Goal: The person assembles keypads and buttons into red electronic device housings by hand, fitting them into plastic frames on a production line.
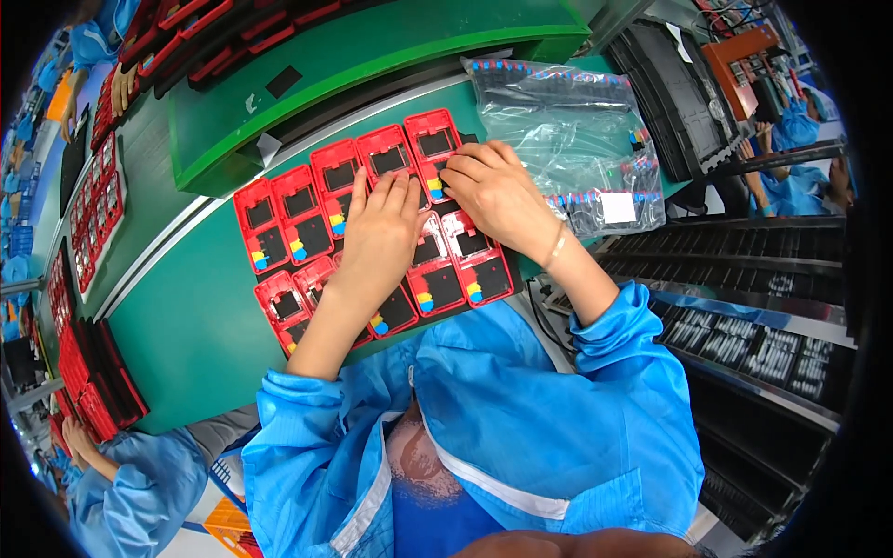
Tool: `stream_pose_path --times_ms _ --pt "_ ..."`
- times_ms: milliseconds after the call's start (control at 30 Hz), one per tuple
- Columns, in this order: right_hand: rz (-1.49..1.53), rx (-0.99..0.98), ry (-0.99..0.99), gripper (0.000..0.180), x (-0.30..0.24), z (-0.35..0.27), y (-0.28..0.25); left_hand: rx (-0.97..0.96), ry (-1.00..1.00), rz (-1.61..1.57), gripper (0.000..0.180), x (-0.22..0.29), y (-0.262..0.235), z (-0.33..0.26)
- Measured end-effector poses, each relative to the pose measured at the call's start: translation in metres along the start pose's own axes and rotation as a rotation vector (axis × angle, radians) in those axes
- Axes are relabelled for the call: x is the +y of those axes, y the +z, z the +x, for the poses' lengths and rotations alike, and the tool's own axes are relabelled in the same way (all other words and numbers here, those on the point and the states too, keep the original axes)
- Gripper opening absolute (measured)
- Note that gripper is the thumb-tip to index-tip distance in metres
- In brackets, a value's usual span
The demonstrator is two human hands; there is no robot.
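Two rows of red plastic housings [303, 206] with black insides lie on a dark base on the green table. Small yellow and blue pieces [298, 250] sit in the lower corners of several of them. My left hand [377, 237] lies across the middle housings, fingers stretched out and empty, fingertips on the upper row. At the rightmost upper housing [432, 139], my right hand [498, 191] has its fingers bent together over the lower part, beside a yellow and blue piece. Whatever its fingertips hold is hidden.
A clear plastic bag [567, 139] with rows of small blue and red parts lies right of the housings. Behind them stands a green raised shelf [372, 74]. Black trays [670, 93] and a rack [744, 344] flank my right. A co-worker's hand [82, 445] is at lower left.
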State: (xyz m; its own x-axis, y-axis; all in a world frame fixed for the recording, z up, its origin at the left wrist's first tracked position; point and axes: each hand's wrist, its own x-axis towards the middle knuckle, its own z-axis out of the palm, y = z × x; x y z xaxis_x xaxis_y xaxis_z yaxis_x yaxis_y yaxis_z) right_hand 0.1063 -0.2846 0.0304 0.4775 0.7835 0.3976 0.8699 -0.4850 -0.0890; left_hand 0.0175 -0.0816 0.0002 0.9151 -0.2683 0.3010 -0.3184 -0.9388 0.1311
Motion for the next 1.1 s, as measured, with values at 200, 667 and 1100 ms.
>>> stream_pose_path --times_ms 200,667,1100 --pt "0.033 -0.002 -0.005 0.02 0.004 0.004 0.008 -0.024 0.013 0.021 0.055 0.003 -0.002 -0.007" --pt "0.059 -0.124 -0.047 0.027 -0.001 0.014 0.007 -0.028 -0.018 0.101 0.061 0.004 0.005 -0.008" --pt "0.195 -0.163 -0.007 0.019 -0.008 0.003 -0.006 -0.031 -0.034 -0.01 0.059 0.009 0.008 -0.021"
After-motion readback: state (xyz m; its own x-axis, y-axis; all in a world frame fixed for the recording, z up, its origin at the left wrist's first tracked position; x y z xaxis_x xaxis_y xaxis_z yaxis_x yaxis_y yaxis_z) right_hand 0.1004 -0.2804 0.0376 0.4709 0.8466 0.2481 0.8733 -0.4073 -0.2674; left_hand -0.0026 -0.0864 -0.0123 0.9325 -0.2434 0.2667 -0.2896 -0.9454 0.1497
